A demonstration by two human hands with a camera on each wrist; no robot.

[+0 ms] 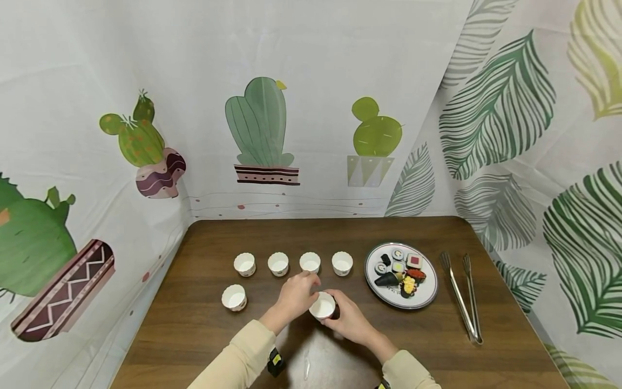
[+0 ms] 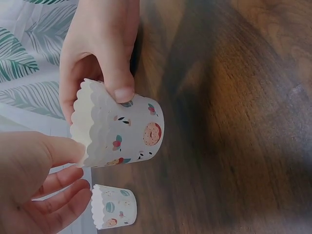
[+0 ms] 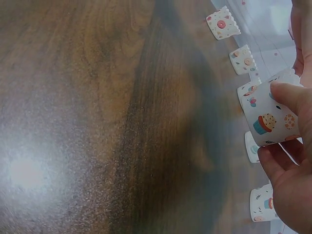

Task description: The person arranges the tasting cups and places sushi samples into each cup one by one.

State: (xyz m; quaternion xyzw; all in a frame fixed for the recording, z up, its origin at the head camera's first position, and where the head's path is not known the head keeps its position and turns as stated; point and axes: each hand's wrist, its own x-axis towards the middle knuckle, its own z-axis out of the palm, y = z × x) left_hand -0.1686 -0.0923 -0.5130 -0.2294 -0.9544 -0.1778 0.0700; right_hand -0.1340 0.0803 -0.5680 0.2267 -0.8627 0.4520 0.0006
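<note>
My right hand [image 1: 351, 320] grips a white paper baking cup [image 1: 323, 306] by its side, thumb on the near wall and fingers round the far one. Its scalloped rim and printed doughnuts and berries show in the left wrist view, where the cup [image 2: 122, 127] lies sideways in the picture. The right wrist view shows a cupcake print on the same cup [image 3: 268, 109]. At the rim is the thumb of my left hand [image 1: 295, 296]; its other fingers are loosely bent, apart from the cup. Close behind stands another baking cup [image 1: 310, 261].
More baking cups stand at the back and left, among them one cup [image 1: 235, 297] nearer the front. To the right, a white plate [image 1: 423, 299] bears several sushi pieces [image 1: 409, 285]. Metal tongs [image 1: 461, 299] lie beyond it near the right edge of the wooden table [image 1: 194, 346].
</note>
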